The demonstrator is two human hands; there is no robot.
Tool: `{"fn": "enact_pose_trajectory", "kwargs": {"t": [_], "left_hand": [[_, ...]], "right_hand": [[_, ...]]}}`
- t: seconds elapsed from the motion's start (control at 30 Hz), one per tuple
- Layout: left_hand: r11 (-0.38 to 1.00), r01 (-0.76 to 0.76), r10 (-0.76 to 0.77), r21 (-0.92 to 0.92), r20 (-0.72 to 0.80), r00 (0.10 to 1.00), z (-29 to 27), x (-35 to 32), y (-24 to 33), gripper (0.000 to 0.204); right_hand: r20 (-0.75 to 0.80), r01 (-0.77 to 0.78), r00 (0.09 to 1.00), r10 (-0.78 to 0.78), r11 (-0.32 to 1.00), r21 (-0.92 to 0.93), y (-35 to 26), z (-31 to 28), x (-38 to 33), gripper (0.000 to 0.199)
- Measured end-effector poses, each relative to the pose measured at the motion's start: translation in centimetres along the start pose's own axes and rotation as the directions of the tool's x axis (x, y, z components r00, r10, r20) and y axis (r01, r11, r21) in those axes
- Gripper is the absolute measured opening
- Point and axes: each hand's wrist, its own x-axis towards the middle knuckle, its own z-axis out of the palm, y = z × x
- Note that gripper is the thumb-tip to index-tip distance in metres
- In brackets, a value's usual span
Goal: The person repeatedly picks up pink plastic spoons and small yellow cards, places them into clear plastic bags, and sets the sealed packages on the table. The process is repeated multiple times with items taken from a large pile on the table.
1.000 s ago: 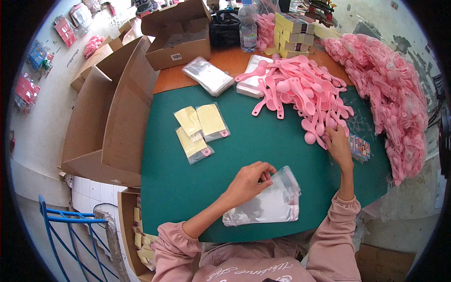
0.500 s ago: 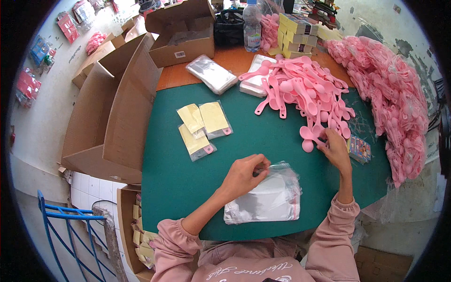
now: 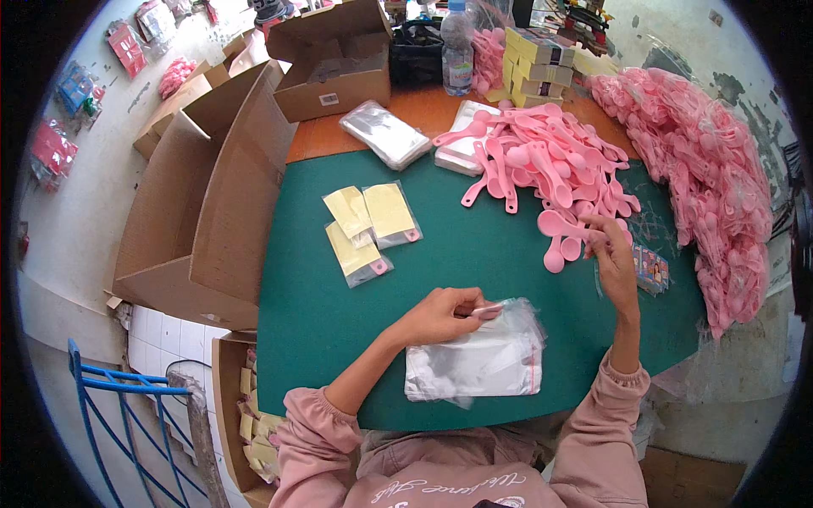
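My right hand [image 3: 616,267] is closed in a pinch on the handle of a pink plastic spoon [image 3: 552,223], at the near edge of a heap of similar pink spoons [image 3: 550,152]. My left hand [image 3: 445,316] is closed over the upper part of a stack of clear plastic bags [image 3: 478,370], and its thumb and fingertips pinch the edge of one bag. Left of the stack lie several filled bags [image 3: 392,212] with pale yellow cards, and pink handle ends show in some of them. Beside my right wrist sits a small pile of printed cards [image 3: 649,269].
Two more bundles of clear bags [image 3: 385,135] lie toward the back. A tall open cardboard box [image 3: 229,186] flanks the table's left edge. At the right is a large mass of bagged pink spoons [image 3: 720,186]. A water bottle [image 3: 457,51] and yellow card stacks [image 3: 538,68] stand behind.
My right hand has lifted slightly and turned, with a spoon now raised from the heap's edge. The left hand has moved a little lower, and the top bag has shifted on the stack.
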Motion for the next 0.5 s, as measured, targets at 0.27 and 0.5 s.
{"fn": "enact_pose_trajectory", "kwargs": {"t": [0.27,0.5], "left_hand": [[0.970,-0.146,0.181,-0.195,0.178,0.967,-1.0,-0.5,1.1,0.009],[0.941,-0.062,-0.010,-0.333,-0.209,0.978,-1.2,-0.1,1.7,0.025]], "right_hand": [[0.174,-0.158,0.978,0.117,0.957,0.245,-3.3,3.7,-1.0,0.025],[-0.182,0.012,0.982,0.059,0.930,0.368,-3.4,5.2,-1.5,0.023]]}}
